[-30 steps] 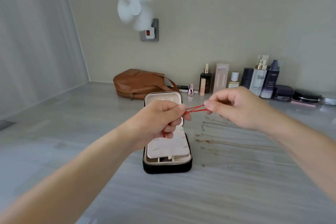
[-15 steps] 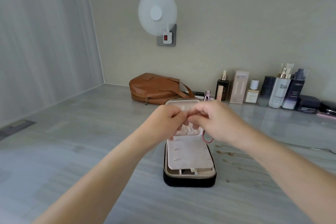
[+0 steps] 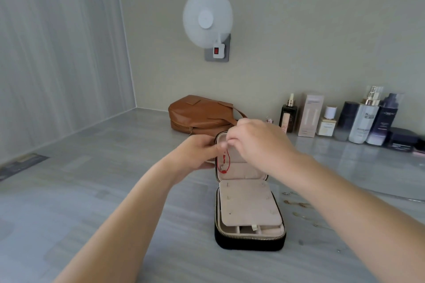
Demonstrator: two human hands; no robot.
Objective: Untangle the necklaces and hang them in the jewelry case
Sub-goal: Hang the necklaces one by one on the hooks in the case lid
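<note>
Pinching top of red cord (image 3: pixel 224 163) with right hand (image 3: pixel 257 142); loop hanging just below fingertips, inside open case (image 3: pixel 250 242) lid (image 3: pixel 243 156). Gripping lid's left edge with left hand (image 3: pixel 197 153), fingers curled, beside cord. Under right forearm, chains (image 3: pixel 296 204) on table (image 3: pixel 138 190).

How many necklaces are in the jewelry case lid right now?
1. A red cord necklace hangs down the left side of the lid, its top where the left hand and right hand meet. The right hand covers part of the lid, so another may be hidden.
</note>
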